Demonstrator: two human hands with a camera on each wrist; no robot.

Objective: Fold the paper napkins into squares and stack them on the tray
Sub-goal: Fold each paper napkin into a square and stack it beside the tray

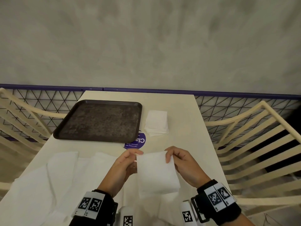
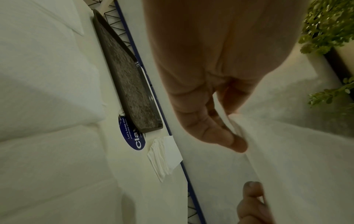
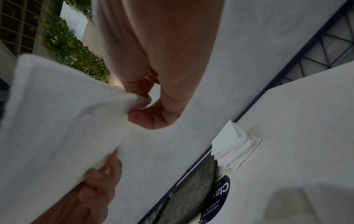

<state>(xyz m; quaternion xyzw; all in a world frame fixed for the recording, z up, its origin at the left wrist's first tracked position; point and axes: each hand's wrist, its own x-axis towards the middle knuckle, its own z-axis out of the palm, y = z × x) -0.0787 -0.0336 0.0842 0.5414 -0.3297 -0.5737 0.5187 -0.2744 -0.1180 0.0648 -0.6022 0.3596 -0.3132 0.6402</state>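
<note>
I hold a white paper napkin above the near middle of the table, its lower part hanging in a fold. My left hand pinches its top left corner and my right hand pinches the top right one. In the left wrist view the thumb and fingers of my left hand close on the napkin's edge. In the right wrist view my right hand pinches a napkin corner. The dark tray lies bare at the far left. A stack of folded napkins sits on the table to its right.
Several unfolded white napkins lie spread over the near left of the cream table. A round blue sticker peeks out by the tray's near right corner. Cream slatted chairs flank the table; a blue rail with wire mesh runs behind.
</note>
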